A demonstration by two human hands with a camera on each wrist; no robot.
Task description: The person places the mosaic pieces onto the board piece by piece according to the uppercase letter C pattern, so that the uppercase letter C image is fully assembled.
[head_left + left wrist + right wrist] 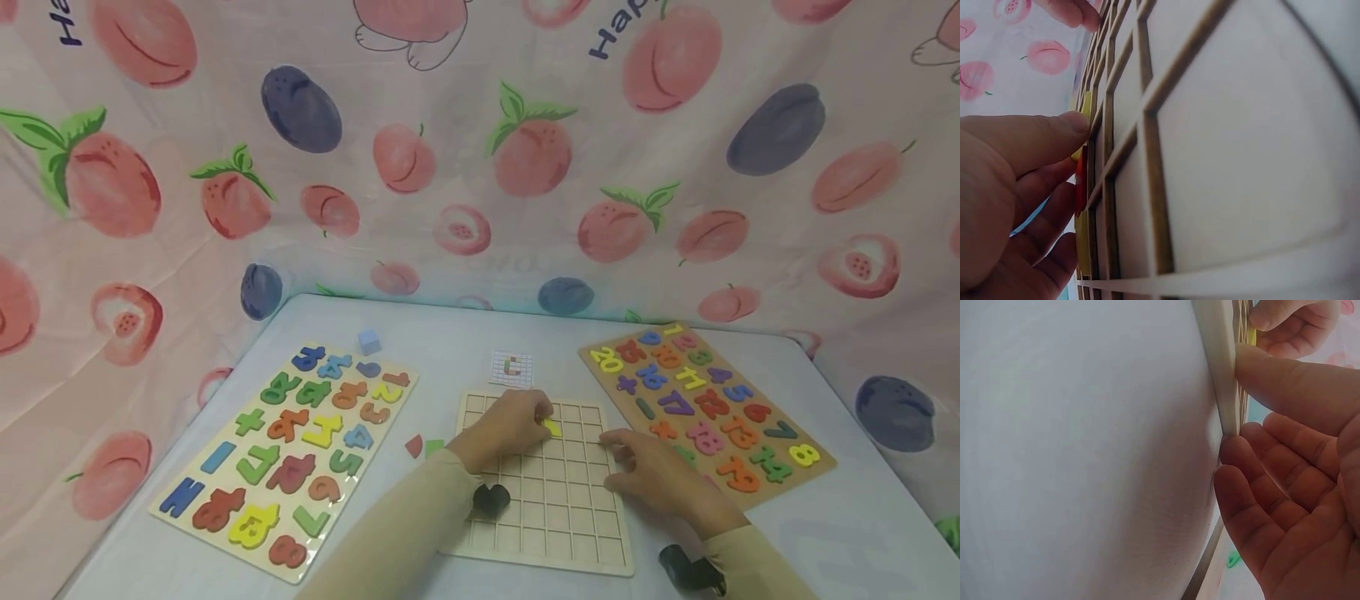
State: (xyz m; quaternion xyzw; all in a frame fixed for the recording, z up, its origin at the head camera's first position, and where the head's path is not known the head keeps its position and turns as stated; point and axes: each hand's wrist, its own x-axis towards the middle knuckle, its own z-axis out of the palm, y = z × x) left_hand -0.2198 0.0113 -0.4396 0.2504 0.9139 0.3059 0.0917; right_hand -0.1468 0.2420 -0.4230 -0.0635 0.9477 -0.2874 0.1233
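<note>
The left hand (pixel 510 427) has its grip pinching a yellow tile (pixel 553 428) on the far half of the grid board (pixel 558 494), apparently fitting it. The right hand (pixel 651 473), loosely spread, touches the board's edge. Next calls for squaring the tile, I'd say.

In the head view, the left hand (pixel 506 427) partly hid the yellow piece (pixel 554 428) and the grid board (pixel 546 517). The pattern on the small card (pixel 498 375) was too tiny to make out; the bottom edge cut off both sleeves (pixel 405 531).
</note>
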